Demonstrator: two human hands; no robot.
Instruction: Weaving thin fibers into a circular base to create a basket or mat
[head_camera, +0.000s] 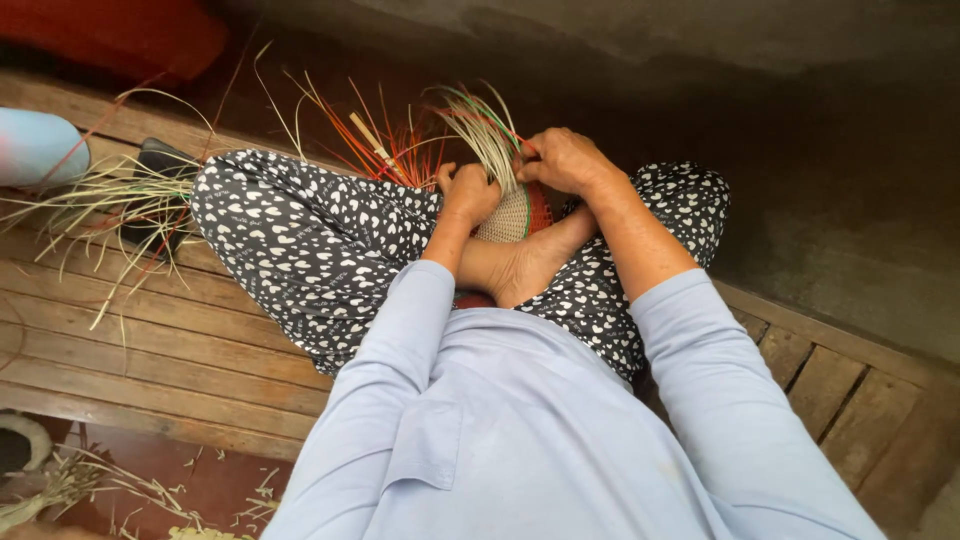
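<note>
The 2 hands are weaving a small basket (512, 212) that sits on the bare foot, the left hand (468, 192) closed on its rim and the right hand (562, 160) pinching loose straws (487, 135) just above, ready to tuck in.

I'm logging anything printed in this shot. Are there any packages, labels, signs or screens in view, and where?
None in view. Both hands, left hand and right hand, grip a half-woven basket of tan, red and green strips, over a slatted wooden platform.
</note>
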